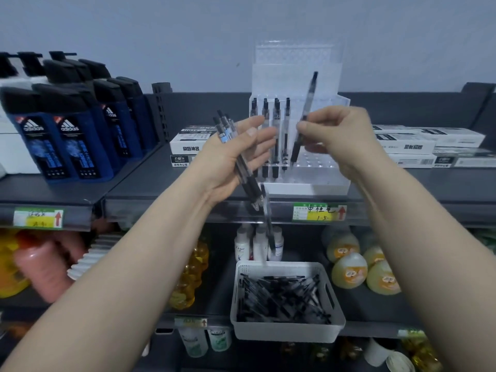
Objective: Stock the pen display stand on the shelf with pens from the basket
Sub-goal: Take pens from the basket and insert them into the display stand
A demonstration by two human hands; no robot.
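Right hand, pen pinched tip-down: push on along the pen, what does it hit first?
Likely the holed base of the clear stand: the pen in the right hand aims its lower end at empty holes just right of the pens already standing there. Depth is unclear.

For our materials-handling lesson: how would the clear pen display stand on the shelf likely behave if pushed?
The display stand looks like rigid clear plastic, so probably stiff and light. Its broad base suggests it would slide on the smooth shelf rather than tip. Holding only a few pens, it likely shifts easily.
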